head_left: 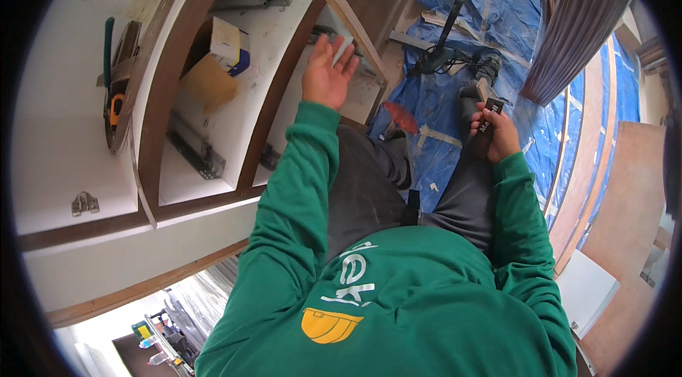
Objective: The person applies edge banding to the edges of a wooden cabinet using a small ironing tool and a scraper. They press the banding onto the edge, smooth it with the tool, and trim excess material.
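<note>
My left hand is raised with its palm up and fingers apart, holding nothing. It hovers in front of the white, brown-edged cabinet, beside a wooden strip that slants across the opening. Whether it touches the cabinet, I cannot tell. Over my right leg, my right hand is closed round a small dark brown block-like piece with pale lettering; its exact kind is unclear. Metal drawer slides are fixed to the inner walls of the cabinet.
A cardboard box sits in a compartment. Farther left lie an orange-handled tool and a metal hinge. Blue sheeting covers the floor, with a corded power tool on it. Dark ribbed panelling rises at right.
</note>
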The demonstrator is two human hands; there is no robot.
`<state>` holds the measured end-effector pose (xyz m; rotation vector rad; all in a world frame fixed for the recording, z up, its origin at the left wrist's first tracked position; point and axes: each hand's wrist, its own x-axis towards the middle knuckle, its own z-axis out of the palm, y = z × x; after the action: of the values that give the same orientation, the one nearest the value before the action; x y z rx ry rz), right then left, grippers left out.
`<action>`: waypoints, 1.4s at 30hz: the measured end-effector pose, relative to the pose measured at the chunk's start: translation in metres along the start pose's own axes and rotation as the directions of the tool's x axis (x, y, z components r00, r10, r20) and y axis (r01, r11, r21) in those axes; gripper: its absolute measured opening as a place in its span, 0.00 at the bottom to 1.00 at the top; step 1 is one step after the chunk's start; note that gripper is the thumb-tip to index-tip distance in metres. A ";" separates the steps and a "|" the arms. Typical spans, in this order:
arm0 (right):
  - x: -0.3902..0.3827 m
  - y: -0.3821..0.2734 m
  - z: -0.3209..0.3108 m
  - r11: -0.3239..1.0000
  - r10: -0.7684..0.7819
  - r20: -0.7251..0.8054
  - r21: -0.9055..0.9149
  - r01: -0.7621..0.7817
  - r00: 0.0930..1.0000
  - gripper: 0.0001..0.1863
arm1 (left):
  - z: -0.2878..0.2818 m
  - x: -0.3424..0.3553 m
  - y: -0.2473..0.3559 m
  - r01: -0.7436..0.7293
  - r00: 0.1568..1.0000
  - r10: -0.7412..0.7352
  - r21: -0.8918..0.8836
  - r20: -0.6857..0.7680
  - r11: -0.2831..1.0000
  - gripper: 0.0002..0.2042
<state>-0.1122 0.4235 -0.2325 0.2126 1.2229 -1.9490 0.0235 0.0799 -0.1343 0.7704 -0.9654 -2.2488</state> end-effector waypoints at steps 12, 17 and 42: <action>0.016 -0.008 0.009 0.993 0.055 0.045 0.103 -0.060 0.997 0.15 | 0.014 0.059 -0.003 -0.024 0.997 0.045 -0.299 0.063 0.954 0.16; 0.019 -0.012 0.027 0.993 0.093 0.002 0.069 -0.093 0.996 0.17 | 0.015 0.047 0.003 0.035 0.990 -0.022 -0.092 0.139 0.995 0.15; 0.104 0.066 0.288 0.874 0.054 0.630 0.346 -0.342 0.775 0.20 | -0.048 0.002 0.008 -0.162 0.981 0.192 0.579 0.010 0.799 0.21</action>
<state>-0.0588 0.1185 -0.1828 -0.0569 0.3043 -1.8608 0.0575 0.0528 -0.1559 0.9327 -1.6614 -1.7630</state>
